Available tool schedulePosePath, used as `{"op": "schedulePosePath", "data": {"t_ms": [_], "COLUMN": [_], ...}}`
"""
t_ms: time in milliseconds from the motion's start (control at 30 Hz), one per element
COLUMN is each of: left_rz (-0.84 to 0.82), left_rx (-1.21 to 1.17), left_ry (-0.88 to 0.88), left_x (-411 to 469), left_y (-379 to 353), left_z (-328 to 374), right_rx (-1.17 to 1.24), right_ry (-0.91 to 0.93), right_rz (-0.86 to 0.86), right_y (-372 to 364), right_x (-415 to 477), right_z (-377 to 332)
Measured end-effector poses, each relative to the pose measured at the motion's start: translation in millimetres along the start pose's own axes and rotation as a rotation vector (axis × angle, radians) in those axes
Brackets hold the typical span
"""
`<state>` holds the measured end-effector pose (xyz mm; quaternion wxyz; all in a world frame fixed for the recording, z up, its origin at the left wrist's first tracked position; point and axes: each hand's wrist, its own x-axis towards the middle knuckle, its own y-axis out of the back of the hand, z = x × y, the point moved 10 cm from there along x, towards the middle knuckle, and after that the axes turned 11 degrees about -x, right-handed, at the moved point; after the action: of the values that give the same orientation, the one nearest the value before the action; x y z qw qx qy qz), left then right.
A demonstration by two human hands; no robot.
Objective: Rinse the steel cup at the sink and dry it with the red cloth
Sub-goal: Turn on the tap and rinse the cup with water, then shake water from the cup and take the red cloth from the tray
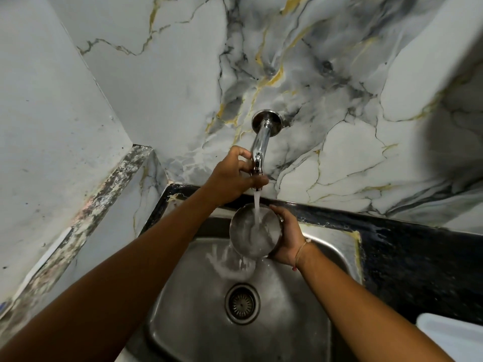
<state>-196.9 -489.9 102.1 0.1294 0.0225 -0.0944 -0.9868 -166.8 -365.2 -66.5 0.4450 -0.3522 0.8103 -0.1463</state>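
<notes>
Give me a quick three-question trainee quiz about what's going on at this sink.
1. True or false: water is running from the tap into the steel cup.
2. Which hand holds the cup? A) left B) right
3. What lies in the sink bottom, below the cup?

Key:
1. True.
2. B: the right hand grips it, while the left hand is on the tap.
3. The drain.

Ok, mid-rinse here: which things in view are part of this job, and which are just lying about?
In the job:
steel cup, held by the right hand under running water
tap, gripped by the left hand
sink

Lying about:
white object at the right edge, on the dark counter

The red cloth isn't in view.
</notes>
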Motion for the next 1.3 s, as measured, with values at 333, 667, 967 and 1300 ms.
{"op": "schedulePosePath", "data": {"t_ms": [333,667,967,1300], "left_rz": [0.23,0.23,0.26,0.264], "left_rx": [0.518,0.92,0.869,0.146], "left_ry": [-0.308,-0.416,-0.253,0.22], "left_x": [-2.5,-3.2,-6.8,-148.9], "left_y": [-0.8,-11.8,-5.8,-30.4], "left_z": [31.3,42.6,38.0,-124.7], "right_rx": [-0.823,-2.258,-2.077,0.133], "right_ry": [0.337,0.714,0.442,0.161], "right_rz": [0.093,0.316,0.438,0.299], "right_y": [-4.6,-25.4,9.8,46.6], "right_x": [-44.2,-70.3,-68.7,-155.1], "right_z": [5.6,62.3,70.6,106.1]}}
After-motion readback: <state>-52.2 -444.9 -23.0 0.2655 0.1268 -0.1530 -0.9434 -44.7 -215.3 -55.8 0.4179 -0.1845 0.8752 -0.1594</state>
